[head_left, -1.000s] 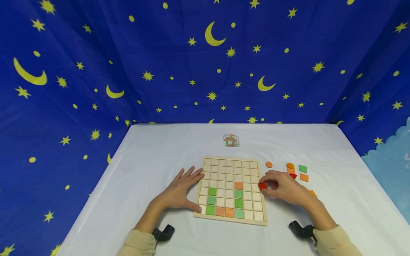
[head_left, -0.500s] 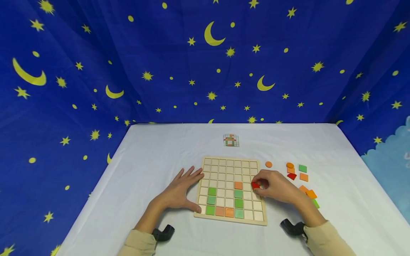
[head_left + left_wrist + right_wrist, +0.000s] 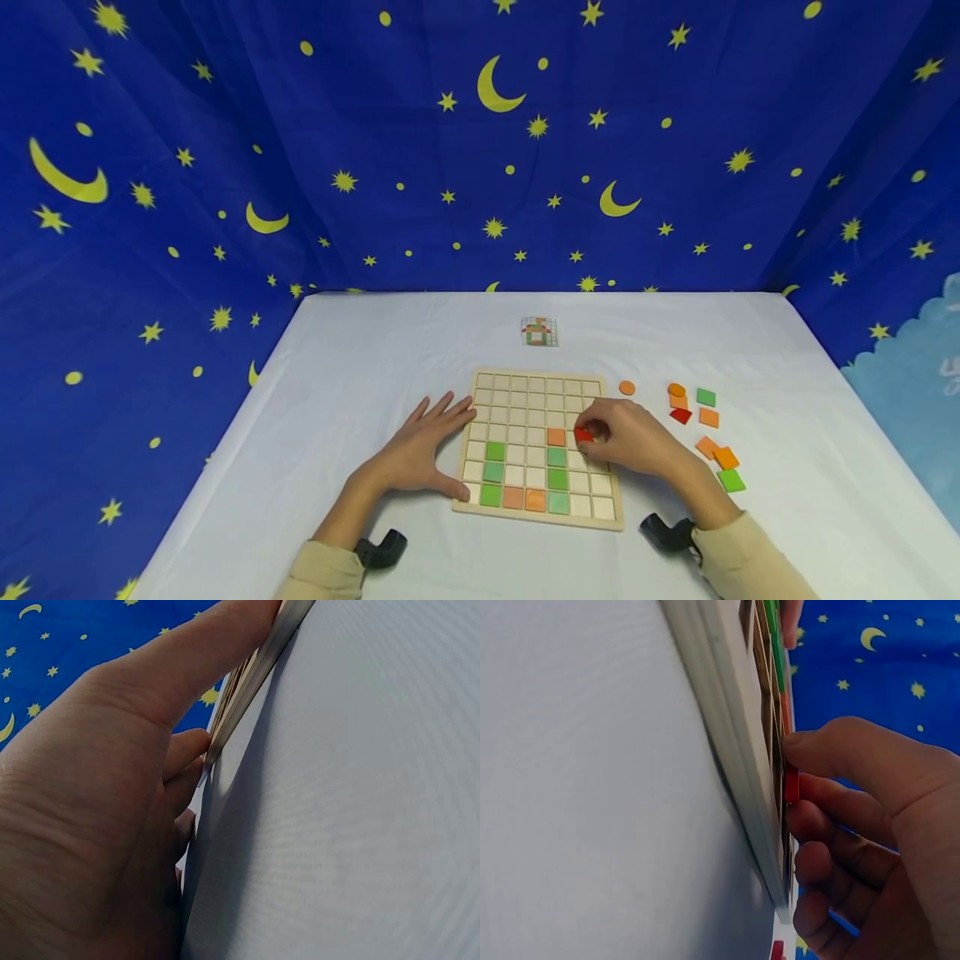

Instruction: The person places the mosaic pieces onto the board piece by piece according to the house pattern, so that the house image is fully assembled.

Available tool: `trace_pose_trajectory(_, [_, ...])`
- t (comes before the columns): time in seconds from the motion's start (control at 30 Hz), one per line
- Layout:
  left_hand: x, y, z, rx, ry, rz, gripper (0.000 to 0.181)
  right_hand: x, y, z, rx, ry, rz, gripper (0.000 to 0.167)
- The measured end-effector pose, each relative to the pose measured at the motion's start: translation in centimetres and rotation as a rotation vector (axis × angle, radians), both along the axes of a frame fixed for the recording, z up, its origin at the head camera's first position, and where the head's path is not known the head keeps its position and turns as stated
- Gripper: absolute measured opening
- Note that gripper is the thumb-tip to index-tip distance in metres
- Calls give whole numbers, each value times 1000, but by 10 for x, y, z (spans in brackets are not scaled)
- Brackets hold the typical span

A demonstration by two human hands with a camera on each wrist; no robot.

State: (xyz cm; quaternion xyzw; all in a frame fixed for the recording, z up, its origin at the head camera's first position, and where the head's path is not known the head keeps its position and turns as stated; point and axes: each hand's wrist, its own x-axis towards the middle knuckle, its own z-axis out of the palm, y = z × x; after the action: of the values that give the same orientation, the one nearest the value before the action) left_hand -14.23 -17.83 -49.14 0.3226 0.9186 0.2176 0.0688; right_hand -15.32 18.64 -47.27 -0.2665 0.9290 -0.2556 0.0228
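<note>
The wooden grid board (image 3: 537,519) lies flat, with green and orange square tiles in its lower cells. My right hand (image 3: 633,437) pinches a red piece (image 3: 583,435) over a cell just right of the upper orange tile (image 3: 556,437). In the right wrist view the red piece (image 3: 792,784) sits between thumb and fingers, close to the board's surface. Along the board's left side my left hand (image 3: 420,446) is spread, its thumb at the lower left corner and fingertips at the edge. The left wrist view shows that hand (image 3: 97,772) against the board's rim (image 3: 255,675).
A small patterned card (image 3: 540,332) lies behind the board. Right of the board are an orange disc (image 3: 627,387), another red piece (image 3: 680,416), a light green tile (image 3: 731,481) and several orange and green pieces. A starry blue cloth (image 3: 420,133) hangs behind the white table (image 3: 360,342).
My right hand has moved left with the red piece, from the board's right edge to over its cells, uncovering loose pieces on the right. My left hand has stayed in place.
</note>
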Motion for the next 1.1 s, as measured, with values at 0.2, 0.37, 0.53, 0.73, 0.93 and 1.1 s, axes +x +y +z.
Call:
trace_pose_trajectory(0.2, [1, 0, 0, -2, 3, 2, 121, 0, -7, 2, -17, -19, 6, 18])
trace_pose_trajectory(0.37, [2, -1, -1, 8, 7, -7, 121, 2, -10, 3, 6, -19, -1, 21])
trace_pose_trajectory(0.53, [1, -1, 0, 9, 3, -10, 121, 2, -11, 4, 15, -23, 0, 24])
trace_pose_trajectory(0.73, [0, -1, 0, -2, 9, -6, 121, 2, -10, 3, 12, -18, 23, 24])
trace_pose_trajectory(0.93, [-1, -1, -2, -3, 16, -7, 121, 4, -8, 1, 9, -12, 40, 26])
trace_pose_trajectory(1.1, [0, -1, -2, 1, 13, -11, 121, 5, -5, 0, -17, 2, 55, 25])
